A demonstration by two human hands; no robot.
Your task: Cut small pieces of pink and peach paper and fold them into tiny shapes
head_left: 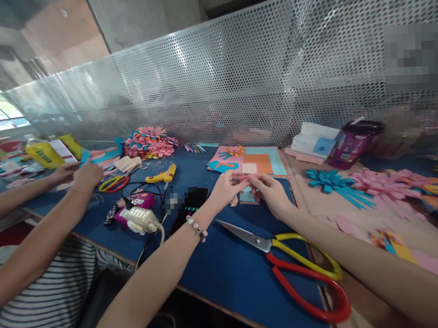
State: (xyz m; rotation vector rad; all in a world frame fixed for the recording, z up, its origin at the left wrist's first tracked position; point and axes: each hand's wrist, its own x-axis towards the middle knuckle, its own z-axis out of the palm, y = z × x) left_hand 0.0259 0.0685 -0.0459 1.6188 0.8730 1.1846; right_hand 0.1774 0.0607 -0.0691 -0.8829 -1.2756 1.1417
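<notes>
My left hand (225, 189) and my right hand (273, 194) meet over the blue table, fingertips pinched together on a small piece of pink paper (245, 179). Fingers cover most of that piece. Beneath my hands lie light blue paper scraps (247, 197). Just beyond them is a stack of coloured paper sheets (271, 154) with a pink and orange paper flower (235, 151) on top. Large scissors (256, 240) with one yellow and one red handle lie partly spread below my right hand. A dark phone (195, 200) rests beside my left wrist.
A co-worker's hands (87, 175) handle blue paper at the left. Between us are a yellow glue gun (163, 174), a power strip (137, 218) and cables. Paper flowers (151, 142) pile by the perforated metal screen (215, 82); more flowers (383, 186) and a purple container (354, 146) are at right.
</notes>
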